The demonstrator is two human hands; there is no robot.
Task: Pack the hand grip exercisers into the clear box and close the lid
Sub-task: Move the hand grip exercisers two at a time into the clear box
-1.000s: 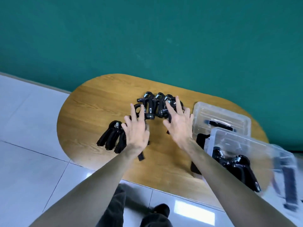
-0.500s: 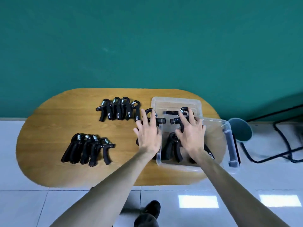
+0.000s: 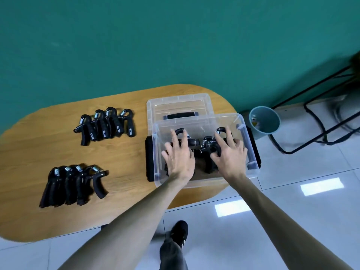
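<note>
Inside the clear box [image 3: 251,152], at the right end of the wooden counter [image 3: 48,152], both hands press down on black hand grip exercisers. The left hand [image 3: 180,155] lies with fingers [image 3: 174,136] spread over one gripper [image 3: 191,142] on the box's left side; the right hand [image 3: 228,154] lies likewise over a second gripper [image 3: 208,144] on the box's right side. Both hands are flat and wide, but whether the fingers curl round a handle underneath I cannot tell. The box lid [image 3: 178,106] lies on the counter just behind the box, touching or overlapped by it. Two clusters are not yet packed: a far cluster [image 3: 106,125] left of the box, and a near cluster [image 3: 72,185] further left and toward the person.

The box overhangs the counter's right edge, above tiled floor [image 3: 292,221] and near a teal bin [image 3: 265,121]. By my judgement, downward pressure on that side could tip or slide the box off. Loosely piled grippers, with their springs and curved handles, may also tangle or stand proud of the rim, so the lid would not seat.

Small pale labels show on the far cluster's handles, but they are too small to read.
</note>
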